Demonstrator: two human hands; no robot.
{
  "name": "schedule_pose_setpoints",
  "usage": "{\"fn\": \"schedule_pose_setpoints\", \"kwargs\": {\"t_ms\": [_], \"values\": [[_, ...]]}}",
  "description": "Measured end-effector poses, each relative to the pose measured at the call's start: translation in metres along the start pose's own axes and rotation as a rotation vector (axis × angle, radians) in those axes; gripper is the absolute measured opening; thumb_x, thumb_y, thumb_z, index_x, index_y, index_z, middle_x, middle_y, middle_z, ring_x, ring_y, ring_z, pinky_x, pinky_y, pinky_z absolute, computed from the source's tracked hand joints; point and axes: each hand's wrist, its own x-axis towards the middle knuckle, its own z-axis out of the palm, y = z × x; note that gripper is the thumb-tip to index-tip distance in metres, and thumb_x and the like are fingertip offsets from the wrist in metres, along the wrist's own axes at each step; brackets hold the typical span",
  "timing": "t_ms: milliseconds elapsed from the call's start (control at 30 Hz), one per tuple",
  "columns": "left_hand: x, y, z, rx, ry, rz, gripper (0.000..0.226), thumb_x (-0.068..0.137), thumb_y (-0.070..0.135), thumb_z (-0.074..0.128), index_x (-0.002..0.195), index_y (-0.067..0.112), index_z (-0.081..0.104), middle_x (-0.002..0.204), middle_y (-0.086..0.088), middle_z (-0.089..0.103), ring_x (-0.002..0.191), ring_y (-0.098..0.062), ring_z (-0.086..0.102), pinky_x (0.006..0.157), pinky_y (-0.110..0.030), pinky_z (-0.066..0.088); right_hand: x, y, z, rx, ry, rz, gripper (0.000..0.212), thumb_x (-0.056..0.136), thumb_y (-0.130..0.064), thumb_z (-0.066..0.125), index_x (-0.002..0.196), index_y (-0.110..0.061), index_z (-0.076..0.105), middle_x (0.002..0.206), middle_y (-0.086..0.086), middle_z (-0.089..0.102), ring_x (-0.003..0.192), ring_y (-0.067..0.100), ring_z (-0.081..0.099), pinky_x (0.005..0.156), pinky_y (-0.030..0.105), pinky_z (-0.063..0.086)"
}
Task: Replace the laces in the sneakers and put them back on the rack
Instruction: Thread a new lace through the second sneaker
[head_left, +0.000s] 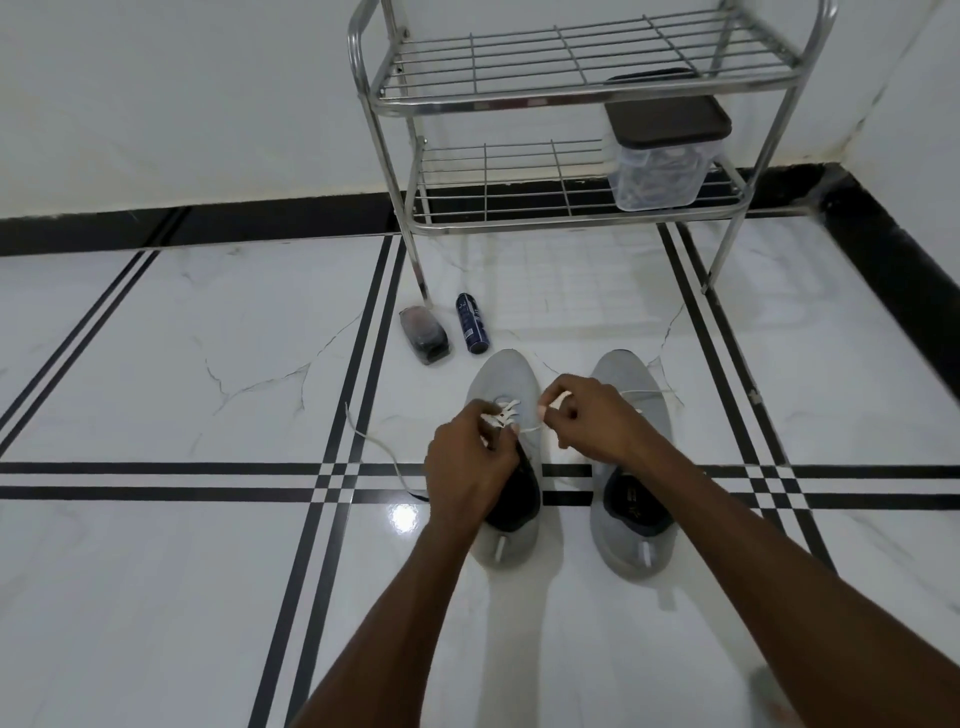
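While both hands (470, 457) lace: two sneakers (631, 467), one rack (571, 98).

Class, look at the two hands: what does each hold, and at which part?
Both hands pinch the white lace: the left hand at the left sneaker's eyelets, the right hand nearer the free end.
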Motion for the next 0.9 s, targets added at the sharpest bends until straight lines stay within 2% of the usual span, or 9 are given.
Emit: {"fn": "schedule_pose_setpoints", "kwargs": {"t_ms": [100, 167, 233, 333, 433, 533, 700, 767, 900], "values": [[0.025, 0.004, -0.006, -0.062, -0.247, 0.105, 0.046, 0.083, 0.049, 0.077, 0.126, 0.041, 0.060, 0.121, 0.014, 0.051, 0.101, -0.005, 0.057, 0.085, -0.027, 0.050, -0.001, -0.016, -0.014, 0.184, -0.001, -0.028, 0.014, 0.096, -0.035, 0.061, 0.096, -0.022, 0.064, 0.065, 0.001, 0.069, 0.061, 0.013, 0.065, 0.064, 0.035, 0.052], [0.041, 0.008, -0.004, -0.122, -0.367, 0.160, 0.029, 0.085, 0.048, 0.077, 0.111, 0.037, 0.070, 0.118, 0.012, 0.050, 0.106, -0.005, 0.056, 0.091, -0.030, 0.049, 0.000, -0.021, -0.024, 0.268, -0.019, 0.006, 0.016, 0.095, -0.037, 0.061, 0.094, -0.022, 0.065, 0.065, 0.000, 0.068, 0.058, 0.014, 0.063, 0.063, 0.039, 0.054], [0.054, 0.003, -0.001, -0.118, -0.289, 0.142, 0.015, 0.090, 0.043, 0.073, 0.095, 0.030, 0.075, 0.107, 0.013, 0.060, 0.105, -0.008, 0.058, 0.090, -0.032, 0.048, 0.000, -0.022, -0.036, 0.287, -0.005, 0.041, 0.017, 0.095, -0.035, 0.063, 0.095, -0.018, 0.066, 0.068, -0.001, 0.068, 0.059, 0.013, 0.060, 0.062, 0.036, 0.052], [0.067, -0.014, -0.005, -0.071, -0.103, -0.009, 0.023, 0.090, 0.039, 0.072, 0.109, 0.026, 0.070, 0.117, 0.005, 0.064, 0.112, -0.016, 0.059, 0.092, -0.035, 0.045, -0.002, -0.022, -0.051, 0.296, 0.009, 0.057, 0.019, 0.097, -0.030, 0.062, 0.099, -0.011, 0.067, 0.079, 0.003, 0.072, 0.063, 0.012, 0.058, 0.062, 0.027, 0.048], [0.068, -0.003, -0.008, -0.171, -0.318, 0.140, 0.051, 0.084, 0.038, 0.081, 0.130, 0.026, 0.063, 0.129, 0.007, 0.059, 0.119, -0.008, 0.052, 0.101, -0.033, 0.044, -0.002, -0.021, -0.050, 0.321, -0.024, 0.064, 0.019, 0.097, -0.027, 0.062, 0.102, -0.009, 0.066, 0.082, 0.005, 0.073, 0.064, 0.013, 0.058, 0.061, 0.026, 0.047], [0.073, 0.017, -0.006, -0.219, -0.379, 0.201, 0.023, 0.087, 0.039, 0.079, 0.102, 0.022, 0.078, 0.107, 0.008, 0.073, 0.098, -0.001, 0.064, 0.089, -0.033, 0.051, -0.001, -0.021, -0.045, 0.344, -0.057, 0.079, 0.018, 0.097, -0.026, 0.064, 0.102, -0.009, 0.066, 0.084, 0.008, 0.074, 0.064, 0.013, 0.058, 0.061, 0.028, 0.046], [0.079, -0.004, -0.011, -0.060, -0.040, -0.125, 0.037, 0.086, 0.041, 0.078, 0.118, 0.025, 0.071, 0.125, 0.006, 0.067, 0.117, -0.015, 0.060, 0.102, -0.039, 0.047, -0.004, -0.017, -0.044, 0.372, -0.060, 0.087, 0.016, 0.097, -0.022, 0.064, 0.102, -0.007, 0.066, 0.085, 0.008, 0.076, 0.062, 0.012, 0.057, 0.058, 0.027, 0.045], [0.077, -0.003, -0.009, -0.165, -0.178, 0.062, 0.054, 0.082, 0.035, 0.083, 0.131, 0.023, 0.064, 0.131, 0.008, 0.057, 0.120, -0.006, 0.051, 0.102, -0.033, 0.043, -0.003, -0.019, -0.042, 0.363, -0.059, 0.083, 0.015, 0.096, -0.022, 0.064, 0.101, -0.008, 0.066, 0.084, 0.007, 0.076, 0.062, 0.011, 0.057, 0.059, 0.027, 0.045], [0.077, 0.005, 0.000, -0.207, -0.335, 0.181, 0.017, 0.085, 0.034, 0.081, 0.099, 0.024, 0.080, 0.109, 0.012, 0.070, 0.106, -0.004, 0.063, 0.085, -0.030, 0.049, -0.002, -0.023, -0.039, 0.386, -0.083, 0.111, 0.017, 0.096, -0.022, 0.064, 0.104, -0.008, 0.066, 0.086, 0.006, 0.077, 0.063, 0.010, 0.057, 0.058, 0.027, 0.043]]}}
